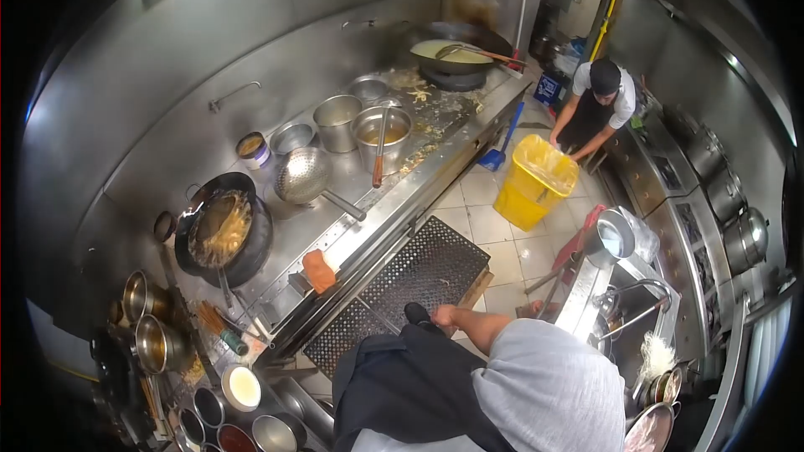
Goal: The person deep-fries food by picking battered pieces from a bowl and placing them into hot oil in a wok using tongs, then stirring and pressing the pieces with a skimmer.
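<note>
Grey sleeve [548, 381] and dark apron [410, 393] fill the bottom of my view, closest to the camera. From that sleeve the right hand [444, 315] reaches down just beside a black shoe [416, 313], above the perforated floor mat [414, 272]; its fingers look curled, but I cannot tell whether they grip anything. I have no sight of the left hand, so I cannot tell its state. Along the steel counter [280, 238] I see a wok [261, 238] with a strainer and food in it, a perforated ladle [303, 176], metal pots [337, 125] and an orange cloth [319, 272] at the front edge. Farther off, a co-worker [599, 100] bends over a lined yellow bin [523, 201], both hands at its rim.
</note>
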A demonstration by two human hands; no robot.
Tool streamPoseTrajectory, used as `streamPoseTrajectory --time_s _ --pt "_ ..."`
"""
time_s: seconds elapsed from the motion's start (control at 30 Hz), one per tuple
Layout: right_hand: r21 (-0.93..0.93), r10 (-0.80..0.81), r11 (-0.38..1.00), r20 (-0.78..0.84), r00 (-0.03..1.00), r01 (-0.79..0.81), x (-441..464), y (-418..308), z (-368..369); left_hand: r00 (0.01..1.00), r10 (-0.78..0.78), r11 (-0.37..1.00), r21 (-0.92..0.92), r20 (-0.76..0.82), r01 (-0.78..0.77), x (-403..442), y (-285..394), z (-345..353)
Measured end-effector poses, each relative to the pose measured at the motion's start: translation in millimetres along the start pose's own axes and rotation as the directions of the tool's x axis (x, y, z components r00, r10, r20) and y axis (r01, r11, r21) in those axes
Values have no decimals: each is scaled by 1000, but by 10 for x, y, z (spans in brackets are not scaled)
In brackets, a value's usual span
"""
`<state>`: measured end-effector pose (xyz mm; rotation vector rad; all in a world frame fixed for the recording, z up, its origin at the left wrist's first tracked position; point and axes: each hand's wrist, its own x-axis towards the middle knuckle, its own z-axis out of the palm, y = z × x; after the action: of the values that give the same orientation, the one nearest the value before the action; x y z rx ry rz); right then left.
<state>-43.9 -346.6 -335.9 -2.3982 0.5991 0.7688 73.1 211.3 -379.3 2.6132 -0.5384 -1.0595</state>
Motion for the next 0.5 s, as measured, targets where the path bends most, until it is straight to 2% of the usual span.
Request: streamPoseTrajectory --time_s 0.07,0.13,0.2,0.3,0.33,0.4,0.43,0.5 --pt "77 -24 997 55 998 20 -41 54 172 1000 9 1000 13 16 -9 9 -12 -51" --pt "121 54 989 249 967 -87 -278 29 132 999 23 999 25 28 -24 22 -46 -83" --pt "70 25 997 188 982 -39 -239 244 354 999 37 999 38 38 -38 -8 -63 -125" --pt "-57 -21 997 339 941 42 -406 225 203 997 63 996 57 48 -66 -102 -171 -112" --pt "-72 -34 995 354 935 64 -450 203 177 994 93 992 77 54 -97 -154 -235 -109" --pt "-111 -141 978 282 949 178 -458 279 118 982 178 972 141 69 -187 -213 -344 -95" --pt "-2 -20 1000 284 959 21 -466 228 91 964 254 943 200 83 -266 -250 -386 -85" --pt "-107 -87 986 314 945 127 -420 215 64 901 414 838 334 126 -432 -258 -489 -77"
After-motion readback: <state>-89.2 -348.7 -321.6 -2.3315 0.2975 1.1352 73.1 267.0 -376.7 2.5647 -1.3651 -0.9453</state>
